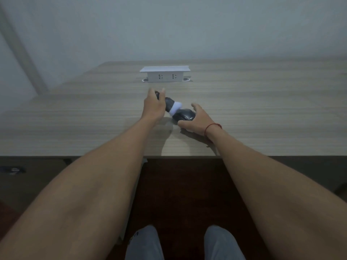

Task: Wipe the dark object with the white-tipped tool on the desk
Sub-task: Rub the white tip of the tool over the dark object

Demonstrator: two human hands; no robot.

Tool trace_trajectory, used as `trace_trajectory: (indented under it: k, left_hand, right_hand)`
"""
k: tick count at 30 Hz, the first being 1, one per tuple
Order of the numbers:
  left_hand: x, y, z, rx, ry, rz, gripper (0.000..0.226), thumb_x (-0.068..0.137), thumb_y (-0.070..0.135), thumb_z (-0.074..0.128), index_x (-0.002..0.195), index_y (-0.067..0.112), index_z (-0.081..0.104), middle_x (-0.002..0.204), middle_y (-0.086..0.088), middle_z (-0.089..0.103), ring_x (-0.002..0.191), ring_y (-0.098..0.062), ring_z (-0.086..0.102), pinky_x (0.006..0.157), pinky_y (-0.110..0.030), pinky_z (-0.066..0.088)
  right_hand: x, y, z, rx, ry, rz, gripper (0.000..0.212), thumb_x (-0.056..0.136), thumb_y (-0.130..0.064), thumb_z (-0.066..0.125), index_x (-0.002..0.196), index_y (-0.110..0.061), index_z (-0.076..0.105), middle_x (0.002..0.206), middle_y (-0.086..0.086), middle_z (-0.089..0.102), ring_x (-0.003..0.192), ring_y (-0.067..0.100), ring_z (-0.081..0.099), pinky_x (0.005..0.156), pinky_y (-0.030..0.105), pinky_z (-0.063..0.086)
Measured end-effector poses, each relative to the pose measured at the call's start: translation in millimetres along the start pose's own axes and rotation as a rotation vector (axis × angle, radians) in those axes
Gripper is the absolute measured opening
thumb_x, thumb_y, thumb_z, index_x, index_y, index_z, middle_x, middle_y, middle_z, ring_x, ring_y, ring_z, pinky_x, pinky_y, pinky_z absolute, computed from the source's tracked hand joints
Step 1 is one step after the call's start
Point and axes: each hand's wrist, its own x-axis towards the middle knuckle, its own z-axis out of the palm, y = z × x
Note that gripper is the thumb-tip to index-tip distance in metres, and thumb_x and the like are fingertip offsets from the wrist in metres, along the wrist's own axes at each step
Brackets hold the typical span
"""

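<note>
Here my left hand [154, 106] grips the white-tipped tool [170, 106], tip touching the dark mouse [185, 117]. My right hand [197, 119] clasps that mouse on the desk [262, 109].

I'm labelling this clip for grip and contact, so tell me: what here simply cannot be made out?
Head view only:
- Dark object: the right hand covers its near side; its white marking is partly hidden.
- White-tipped tool: the left hand wraps and hides most of the handle.
- Whether the white tip actually touches the dark object: too small and dim to tell.
- Socket box: outlet detail blurred.

Pale wall [187, 25]; wood-grain desk [262, 109]; white socket box [165, 75]; dim light
</note>
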Motion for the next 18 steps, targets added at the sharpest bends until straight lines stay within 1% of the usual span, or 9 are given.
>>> trace_trajectory:
  k: [3,5,8,10,12,14,16,17,18]
  left_hand:
    - [-1,13,13,0.074,-0.033,0.118,0.023,0.102,0.032,0.038,0.098,0.009,0.037,0.094,-0.012,0.052,0.083,-0.025,0.050,0.071,-0.034,0.040]
    - [1,9,23,0.145,-0.059,0.129,0.027,0.102,0.033,0.038,0.104,0.007,0.040,0.102,-0.019,0.058,0.091,-0.032,0.056,0.075,-0.036,0.043]
    - [6,-1,23,0.241,-0.002,-0.009,0.041,0.102,0.035,0.035,0.123,0.000,0.040,0.122,-0.028,0.057,0.110,-0.043,0.056,0.092,-0.046,0.047]
    - [11,0,20,0.275,0.020,-0.001,0.042,0.102,0.035,0.034,0.124,-0.001,0.040,0.122,-0.028,0.057,0.110,-0.044,0.056,0.090,-0.046,0.046]
    - [16,12,21,0.257,0.023,0.082,0.041,0.102,0.035,0.034,0.120,-0.001,0.042,0.116,-0.026,0.060,0.104,-0.041,0.059,0.083,-0.042,0.046]
    - [19,25,26,0.265,-0.068,0.152,0.040,0.102,0.034,0.035,0.118,-0.001,0.044,0.112,-0.025,0.062,0.101,-0.038,0.060,0.078,-0.039,0.044]
    - [23,29,31,0.371,-0.210,0.147,0.037,0.102,0.029,0.038,0.118,-0.003,0.046,0.115,-0.026,0.060,0.105,-0.039,0.058,0.079,-0.038,0.043]
    - [25,30,30,0.432,-0.249,0.124,0.037,0.102,0.028,0.038,0.120,-0.003,0.046,0.118,-0.026,0.059,0.108,-0.039,0.057,0.080,-0.037,0.042]
    - [30,29,28,0.487,-0.270,0.110,0.037,0.102,0.027,0.038,0.120,-0.003,0.047,0.120,-0.026,0.059,0.109,-0.039,0.056,0.081,-0.037,0.042]
  right_hand:
    - [0,-1,8,-0.056,0.079,-0.029,0.072,0.075,-0.040,0.074,0.135,-0.016,0.042,0.132,0.007,0.054,0.113,0.024,0.055,0.095,0.036,0.047]
    - [1,0,10,-0.073,0.121,-0.039,0.060,0.076,-0.039,0.073,0.127,-0.017,0.050,0.123,0.005,0.059,0.107,0.023,0.058,0.092,0.037,0.049]
    - [0,1,10,-0.114,0.140,-0.040,0.066,0.076,-0.041,0.073,0.132,-0.016,0.048,0.127,0.006,0.058,0.111,0.024,0.057,0.094,0.039,0.049]
    - [0,0,10,-0.125,0.158,-0.045,0.069,0.075,-0.041,0.073,0.133,-0.016,0.047,0.129,0.007,0.057,0.113,0.025,0.057,0.096,0.040,0.049]
    - [1,-1,10,-0.107,0.170,-0.042,0.066,0.075,-0.041,0.073,0.131,-0.016,0.050,0.127,0.007,0.058,0.113,0.026,0.057,0.096,0.041,0.049]
    - [0,1,12,-0.061,0.166,-0.047,0.054,0.073,-0.039,0.074,0.121,-0.020,0.056,0.120,0.004,0.062,0.107,0.025,0.060,0.094,0.042,0.050]
    - [-1,3,13,0.038,0.184,-0.059,0.034,0.069,-0.035,0.075,0.100,-0.032,0.062,0.107,-0.004,0.065,0.098,0.021,0.063,0.090,0.043,0.053]
    - [-1,3,13,0.064,0.197,-0.061,0.030,0.068,-0.033,0.075,0.095,-0.034,0.062,0.102,-0.007,0.065,0.093,0.019,0.063,0.088,0.042,0.054]
    - [-2,2,12,0.061,0.198,-0.055,0.031,0.067,-0.034,0.075,0.096,-0.033,0.062,0.099,-0.006,0.063,0.092,0.019,0.063,0.087,0.042,0.055]
